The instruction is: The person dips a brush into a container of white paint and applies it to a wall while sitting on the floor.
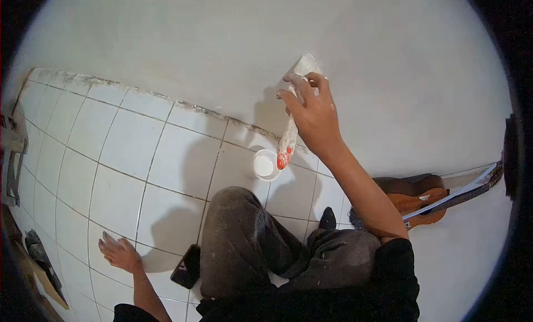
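Observation:
My right hand point(313, 111) is closed around a paintbrush point(287, 138) smeared with white paint, its handle tip red. The brush's white bristles meet the pale wall point(194, 38), and the handle slants down toward the floor. Just below that red tip, a small white cup point(266, 165) with white paint inside stands on the tiles, its right rim partly overlapped by the handle. At the lower left, my left hand point(119, 252) holds nothing; its fingers are apart, low over the white floor tiles.
Beside my knee lies a black phone point(186, 266). A small brown guitar point(422, 208) rests at the right against the wall, a pale blue strip across it. Dark clutter point(39, 255) lines the left edge. Rough, stained grout point(194, 108) runs where floor meets wall.

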The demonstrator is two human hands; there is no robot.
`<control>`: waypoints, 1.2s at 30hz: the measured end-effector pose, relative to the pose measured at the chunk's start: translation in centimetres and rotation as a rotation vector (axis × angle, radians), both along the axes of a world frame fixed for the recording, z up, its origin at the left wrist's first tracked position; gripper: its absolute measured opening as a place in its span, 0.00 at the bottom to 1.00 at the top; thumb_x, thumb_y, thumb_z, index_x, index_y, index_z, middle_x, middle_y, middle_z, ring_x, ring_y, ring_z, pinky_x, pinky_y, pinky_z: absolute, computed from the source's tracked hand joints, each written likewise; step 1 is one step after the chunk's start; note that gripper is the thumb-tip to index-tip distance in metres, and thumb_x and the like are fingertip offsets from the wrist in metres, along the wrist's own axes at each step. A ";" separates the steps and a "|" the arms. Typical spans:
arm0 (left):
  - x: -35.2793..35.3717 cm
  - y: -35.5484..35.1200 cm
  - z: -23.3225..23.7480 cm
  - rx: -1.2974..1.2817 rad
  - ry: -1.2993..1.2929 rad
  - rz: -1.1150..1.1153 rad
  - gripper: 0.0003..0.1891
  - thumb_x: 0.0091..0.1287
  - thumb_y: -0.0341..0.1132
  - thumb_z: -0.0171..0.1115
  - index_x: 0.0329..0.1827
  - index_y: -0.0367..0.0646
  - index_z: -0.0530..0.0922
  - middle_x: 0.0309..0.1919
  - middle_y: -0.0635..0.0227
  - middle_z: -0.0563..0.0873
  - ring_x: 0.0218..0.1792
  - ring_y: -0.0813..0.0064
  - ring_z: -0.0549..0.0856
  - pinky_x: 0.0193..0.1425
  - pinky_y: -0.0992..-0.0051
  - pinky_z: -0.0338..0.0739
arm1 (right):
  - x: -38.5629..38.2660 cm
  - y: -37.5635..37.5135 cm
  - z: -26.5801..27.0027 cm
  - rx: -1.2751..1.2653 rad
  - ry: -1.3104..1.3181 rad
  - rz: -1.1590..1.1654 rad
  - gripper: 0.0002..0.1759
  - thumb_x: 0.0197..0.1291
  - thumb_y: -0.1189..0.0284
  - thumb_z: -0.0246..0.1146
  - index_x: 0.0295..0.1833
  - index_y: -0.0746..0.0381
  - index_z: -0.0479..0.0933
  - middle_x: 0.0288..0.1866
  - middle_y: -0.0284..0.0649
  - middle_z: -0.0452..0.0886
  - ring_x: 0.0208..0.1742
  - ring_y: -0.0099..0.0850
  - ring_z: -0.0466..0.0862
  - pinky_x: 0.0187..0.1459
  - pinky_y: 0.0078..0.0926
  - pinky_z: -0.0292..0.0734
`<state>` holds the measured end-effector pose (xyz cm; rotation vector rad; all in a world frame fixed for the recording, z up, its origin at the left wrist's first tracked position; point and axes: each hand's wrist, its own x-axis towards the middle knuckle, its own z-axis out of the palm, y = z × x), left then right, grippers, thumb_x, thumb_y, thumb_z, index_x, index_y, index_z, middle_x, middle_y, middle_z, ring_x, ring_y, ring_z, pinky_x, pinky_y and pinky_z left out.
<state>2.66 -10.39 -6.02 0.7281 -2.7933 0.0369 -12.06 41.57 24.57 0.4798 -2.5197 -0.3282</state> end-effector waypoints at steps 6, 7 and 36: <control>-0.1 -0.3 -0.4 -0.048 -0.033 -0.002 0.29 0.70 0.47 0.45 0.76 0.55 0.64 0.74 0.59 0.64 0.75 0.60 0.61 0.76 0.50 0.54 | -0.2 1.3 -3.9 -0.011 -0.163 0.029 0.14 0.51 0.75 0.63 0.46 0.63 0.80 0.57 0.41 0.77 0.55 0.50 0.77 0.53 0.41 0.80; -0.1 -0.2 -0.2 -0.028 -0.040 0.008 0.29 0.71 0.47 0.45 0.76 0.55 0.64 0.74 0.59 0.64 0.75 0.59 0.61 0.77 0.50 0.54 | 0.1 1.4 -4.3 -0.010 -0.162 0.027 0.14 0.51 0.75 0.63 0.46 0.63 0.80 0.57 0.41 0.77 0.55 0.50 0.77 0.53 0.41 0.80; -0.1 0.1 0.3 -0.044 -0.035 -0.021 0.29 0.72 0.47 0.47 0.77 0.53 0.63 0.73 0.53 0.65 0.74 0.54 0.63 0.73 0.48 0.60 | 0.0 2.5 -3.4 -0.005 -0.159 0.052 0.13 0.52 0.76 0.63 0.45 0.59 0.82 0.59 0.35 0.79 0.56 0.47 0.77 0.52 0.37 0.83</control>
